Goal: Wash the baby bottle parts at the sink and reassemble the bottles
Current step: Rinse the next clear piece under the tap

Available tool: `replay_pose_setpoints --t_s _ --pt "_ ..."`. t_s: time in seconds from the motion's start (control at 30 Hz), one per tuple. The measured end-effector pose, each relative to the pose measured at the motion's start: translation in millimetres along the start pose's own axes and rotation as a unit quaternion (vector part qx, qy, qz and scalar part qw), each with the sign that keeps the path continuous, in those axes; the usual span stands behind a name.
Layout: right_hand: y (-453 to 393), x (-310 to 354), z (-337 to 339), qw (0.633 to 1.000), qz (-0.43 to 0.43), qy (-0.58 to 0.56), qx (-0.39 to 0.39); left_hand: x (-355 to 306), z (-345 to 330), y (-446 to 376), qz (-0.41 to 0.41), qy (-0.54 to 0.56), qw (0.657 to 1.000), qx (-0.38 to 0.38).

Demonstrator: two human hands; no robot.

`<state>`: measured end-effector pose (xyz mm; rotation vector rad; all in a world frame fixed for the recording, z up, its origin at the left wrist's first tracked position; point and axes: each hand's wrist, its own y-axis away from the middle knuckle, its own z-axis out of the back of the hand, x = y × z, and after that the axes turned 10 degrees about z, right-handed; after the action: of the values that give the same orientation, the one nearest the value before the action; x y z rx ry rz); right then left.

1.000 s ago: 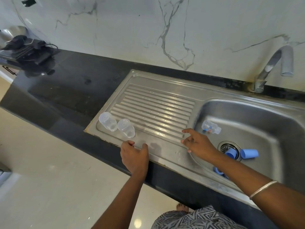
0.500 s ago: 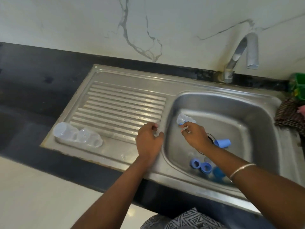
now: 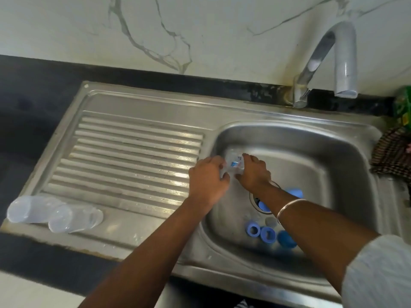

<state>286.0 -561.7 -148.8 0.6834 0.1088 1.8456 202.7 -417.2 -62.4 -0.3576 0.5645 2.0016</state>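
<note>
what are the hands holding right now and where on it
Both hands grip one clear baby bottle over the sink basin. The left hand holds its left end, the right hand its right end, fingers curled round it.

The sink is seen in grey steel, its drainboard ribbed. 2 clear caps are seen on it. 2 blue rings are seen in the basin. The wall is shown white with grey veins, the counter black. A checked brown cloth is seen at the right edge.
</note>
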Motion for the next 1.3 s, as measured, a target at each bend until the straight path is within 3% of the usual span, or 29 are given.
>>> replay_pose_setpoints --t_s 0.17,0.37,0.47,0.63,0.93,1.07,1.17,1.23,1.3 --pt "-18 -6 -10 0.999 0.024 0.024 -0.020 -4 -6 -6 0.001 -0.041 0.999 -0.010" --pt "-23 -21 -10 0.997 0.059 -0.034 -0.021 -8 -6 -5 -0.003 -0.062 0.998 -0.013" --pt "-10 -20 -7 0.989 0.081 -0.118 -0.048 -11 -6 -4 -0.016 -0.076 0.997 -0.009" --pt "29 -15 9 0.960 0.097 -0.218 -0.149 -24 -13 -1 -0.068 -0.071 0.995 0.023" --pt "88 -31 74 0.926 0.031 -0.318 -0.201 -74 -31 15 -0.104 -0.029 0.987 0.115" --pt "93 -45 95 0.923 0.012 -0.327 -0.201 -93 -35 17 -0.056 0.037 0.983 0.173" --pt "89 -61 111 0.928 -0.033 -0.321 -0.188 -107 -42 16 -0.013 0.028 0.979 0.202" --pt "81 -69 121 0.921 -0.061 -0.318 -0.214 -114 -45 11 0.055 0.073 0.974 0.208" --pt "69 -74 133 0.911 -0.058 -0.322 -0.251 -121 -49 3 0.145 0.159 0.947 0.238"
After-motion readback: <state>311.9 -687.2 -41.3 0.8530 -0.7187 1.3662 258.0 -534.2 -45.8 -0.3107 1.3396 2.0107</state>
